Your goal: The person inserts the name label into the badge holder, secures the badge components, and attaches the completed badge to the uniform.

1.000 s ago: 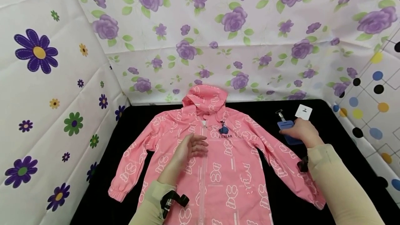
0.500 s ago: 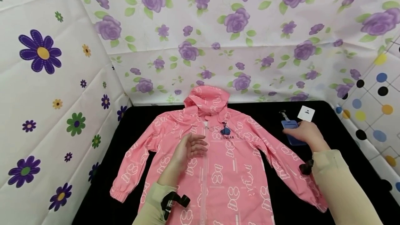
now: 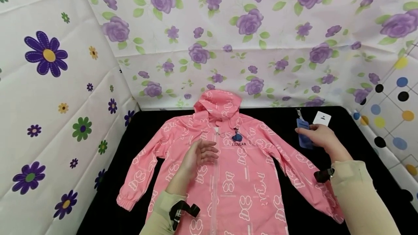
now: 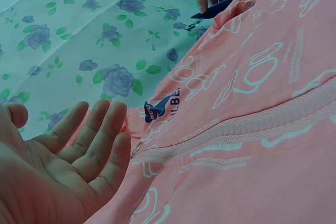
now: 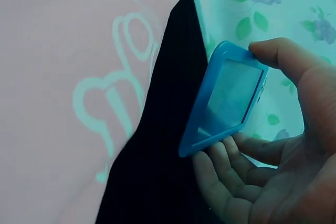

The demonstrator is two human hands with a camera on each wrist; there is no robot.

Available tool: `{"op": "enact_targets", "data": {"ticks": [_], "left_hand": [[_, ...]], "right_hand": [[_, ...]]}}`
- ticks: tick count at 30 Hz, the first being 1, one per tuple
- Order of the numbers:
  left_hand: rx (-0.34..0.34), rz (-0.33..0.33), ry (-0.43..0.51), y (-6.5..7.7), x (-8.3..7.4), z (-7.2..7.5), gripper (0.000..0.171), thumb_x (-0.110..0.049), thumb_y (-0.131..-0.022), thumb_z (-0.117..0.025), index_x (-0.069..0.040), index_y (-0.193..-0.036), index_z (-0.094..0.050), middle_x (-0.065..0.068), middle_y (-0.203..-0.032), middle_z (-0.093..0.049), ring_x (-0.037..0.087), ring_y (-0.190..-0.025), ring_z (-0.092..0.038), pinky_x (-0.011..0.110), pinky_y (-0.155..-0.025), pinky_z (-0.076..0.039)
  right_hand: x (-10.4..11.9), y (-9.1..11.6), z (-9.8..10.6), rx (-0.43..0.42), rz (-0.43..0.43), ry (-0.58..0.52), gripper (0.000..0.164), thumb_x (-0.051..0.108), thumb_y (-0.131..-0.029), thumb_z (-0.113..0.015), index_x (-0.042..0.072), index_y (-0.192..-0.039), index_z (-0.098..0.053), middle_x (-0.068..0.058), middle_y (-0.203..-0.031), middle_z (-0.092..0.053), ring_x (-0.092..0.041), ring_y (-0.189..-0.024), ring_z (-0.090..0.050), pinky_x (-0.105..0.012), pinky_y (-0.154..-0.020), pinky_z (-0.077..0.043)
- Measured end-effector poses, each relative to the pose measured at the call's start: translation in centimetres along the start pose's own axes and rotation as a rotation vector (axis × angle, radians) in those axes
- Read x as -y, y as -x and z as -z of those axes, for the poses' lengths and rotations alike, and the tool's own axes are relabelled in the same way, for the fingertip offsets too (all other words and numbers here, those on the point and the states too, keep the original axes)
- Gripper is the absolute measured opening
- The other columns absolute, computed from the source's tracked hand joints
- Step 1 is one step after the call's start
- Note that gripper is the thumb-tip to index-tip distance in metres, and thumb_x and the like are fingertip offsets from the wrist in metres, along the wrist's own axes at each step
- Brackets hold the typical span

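Observation:
A blue badge holder point(image 3: 304, 137) with a metal clip on its top end is tilted up at the right of the table. My right hand point(image 3: 321, 137) pinches it by its edges, thumb on one side and fingers on the other. In the right wrist view the badge holder point(image 5: 231, 95) shows a blue frame around a clear window. My left hand point(image 3: 200, 155) hovers palm inward over the chest of a pink hooded jacket point(image 3: 228, 180), holding nothing. In the left wrist view its fingers point(image 4: 100, 135) are relaxed and spread, near the zipper point(image 4: 220, 135).
A white card point(image 3: 322, 118) lies just behind my right hand on the black tabletop point(image 3: 281, 119). The jacket is spread flat with its hood at the back and sleeves out to both sides. Flower-printed cloth walls point(image 3: 222, 61) stand behind and at the left; a dotted one is at right.
My right hand has tilted the badge holder up from lying flatter and turned it more edge-on. The left hand stays in place over the jacket. The view has shifted slightly.

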State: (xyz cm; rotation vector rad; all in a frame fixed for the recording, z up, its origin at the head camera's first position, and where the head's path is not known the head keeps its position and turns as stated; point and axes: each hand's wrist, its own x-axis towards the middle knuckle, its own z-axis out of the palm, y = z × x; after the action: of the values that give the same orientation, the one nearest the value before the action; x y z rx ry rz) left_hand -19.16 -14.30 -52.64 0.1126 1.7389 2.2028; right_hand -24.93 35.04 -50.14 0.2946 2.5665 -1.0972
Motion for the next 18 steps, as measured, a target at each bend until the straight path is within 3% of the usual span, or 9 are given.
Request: {"op": "enact_targets", "data": {"ticks": [4,11,18], "left_hand": [[-0.007,-0.003,-0.002,0.0,-0.1,-0.1,0.068,-0.045,-0.114,-0.028,0.009,-0.142,-0.059,0.023,-0.122,-0.071,0.024,-0.099,-0.075,0.053,-0.096,-0.060],[0.006,-0.005,0.002,-0.1,0.0,-0.2,0.067,-0.045,-0.114,-0.029,0.008,-0.141,-0.059,0.024,-0.122,-0.071,0.028,-0.101,-0.075,0.053,-0.098,-0.059],[0.031,-0.008,0.006,0.0,-0.3,-0.3,0.068,-0.043,-0.114,-0.027,0.011,-0.142,-0.058,0.022,-0.119,-0.073,0.031,-0.102,-0.075,0.056,-0.102,-0.057]], "right_hand": [[0.8,0.2,-0.6,0.006,0.006,-0.135,0.120,0.074,-0.095,-0.064,-0.009,-0.166,-0.014,-0.042,-0.164,-0.024,-0.053,-0.139,-0.049,-0.058,-0.111,-0.051],[2.1,0.8,-1.5,-0.033,0.036,-0.266,0.117,0.071,-0.096,-0.066,-0.004,-0.169,-0.012,-0.038,-0.166,-0.024,-0.052,-0.143,-0.046,-0.056,-0.113,-0.050],[3.2,1.3,-2.3,-0.062,0.129,-0.411,0.107,0.063,-0.101,-0.065,0.001,-0.170,-0.012,-0.030,-0.166,-0.032,-0.042,-0.138,-0.051,-0.037,-0.103,-0.059]]}}
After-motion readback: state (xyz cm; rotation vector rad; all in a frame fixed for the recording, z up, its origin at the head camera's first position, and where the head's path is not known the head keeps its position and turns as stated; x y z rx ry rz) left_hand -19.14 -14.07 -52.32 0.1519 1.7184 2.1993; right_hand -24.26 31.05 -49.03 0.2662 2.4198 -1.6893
